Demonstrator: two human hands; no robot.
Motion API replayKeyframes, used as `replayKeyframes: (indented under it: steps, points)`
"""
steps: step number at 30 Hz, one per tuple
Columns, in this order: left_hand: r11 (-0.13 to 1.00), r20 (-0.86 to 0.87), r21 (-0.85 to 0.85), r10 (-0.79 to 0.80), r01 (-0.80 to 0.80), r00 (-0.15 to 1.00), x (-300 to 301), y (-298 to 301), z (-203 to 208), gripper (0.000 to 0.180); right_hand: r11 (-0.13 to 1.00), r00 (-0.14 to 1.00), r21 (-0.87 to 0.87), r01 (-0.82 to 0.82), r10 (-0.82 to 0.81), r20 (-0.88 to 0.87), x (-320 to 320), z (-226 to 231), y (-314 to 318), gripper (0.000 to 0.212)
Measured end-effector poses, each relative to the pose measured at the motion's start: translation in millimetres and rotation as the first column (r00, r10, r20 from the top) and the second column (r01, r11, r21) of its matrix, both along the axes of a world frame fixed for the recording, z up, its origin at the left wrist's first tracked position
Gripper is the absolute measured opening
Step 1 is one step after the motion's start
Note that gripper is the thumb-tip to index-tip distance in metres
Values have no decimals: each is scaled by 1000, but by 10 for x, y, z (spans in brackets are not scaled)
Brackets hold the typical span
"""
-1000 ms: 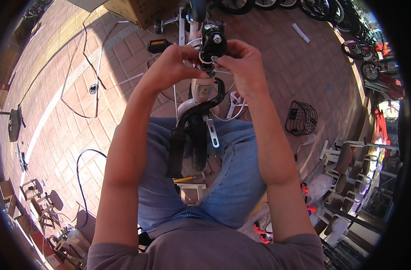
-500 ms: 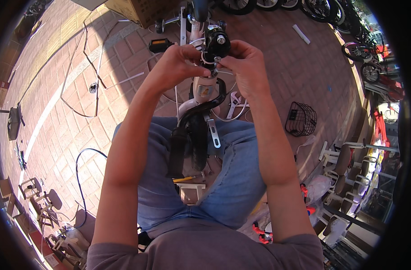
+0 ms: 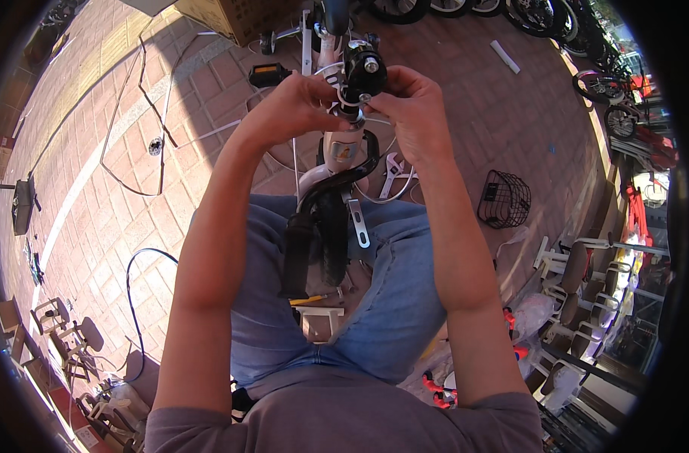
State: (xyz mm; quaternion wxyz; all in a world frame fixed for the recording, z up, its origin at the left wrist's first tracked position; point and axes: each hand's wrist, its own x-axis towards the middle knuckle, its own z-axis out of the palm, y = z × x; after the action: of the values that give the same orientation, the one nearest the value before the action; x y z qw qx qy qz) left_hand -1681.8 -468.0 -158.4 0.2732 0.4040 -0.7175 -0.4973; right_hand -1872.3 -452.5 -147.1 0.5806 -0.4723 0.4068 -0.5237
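A small bicycle with a pale head tube (image 3: 343,149) stands between my knees. Its black handlebar (image 3: 331,183) bends down toward me and ends in a dark grip (image 3: 295,260). Both hands meet above the head tube, around a black rounded part (image 3: 366,69) with a silver bolt on it. My left hand (image 3: 299,109) is closed at its left side, fingertips curled by a thin silver ring and thumb low near the top of the tube. From the right, my right hand (image 3: 411,106) pinches at its lower edge beside a small bolt. The fingertips partly hide what they grip.
An adjustable wrench (image 3: 392,175) lies on the paving beyond my right knee, left of a black wire basket (image 3: 504,199). A pedal (image 3: 270,74) sticks out left of the bicycle. A cardboard box (image 3: 239,19) stands ahead. Several bicycles line the far right. A yellow-handled tool (image 3: 308,300) lies between my legs.
My left thumb has shifted slightly left, away from the tube's centre. The right hand keeps its pinch and the bicycle stays almost still.
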Motion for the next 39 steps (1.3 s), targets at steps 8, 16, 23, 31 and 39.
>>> replayKeyframes:
  steps: [8, 16, 23, 31, 39]
  points:
    - [981, -191, 187, 90, -54, 977, 91, -61, -150, 25, 1000, 1000, -4, 0, 0, -19, 7, 13, 3, 22]
    - [999, -34, 30, 19, -18, 999, -19, -18, -14, 24, 1000, 1000, -14, -2, 1, -8, -11, -3, -3, 21]
    - [988, -149, 154, 48, -25, 988, -29, -55, -98, 23, 1000, 1000, -2, 9, -9, 4, 7, 8, 4, 17]
    - [986, 38, 163, 14, -20, 999, -42, -51, 55, 23, 1000, 1000, 15, 21, -21, -1, 2, 6, -2, 16]
    - [948, -297, 317, 73, 26, 952, 45, -20, -135, 28, 1000, 1000, 11, -15, 15, -26, -49, -16, 3, 20]
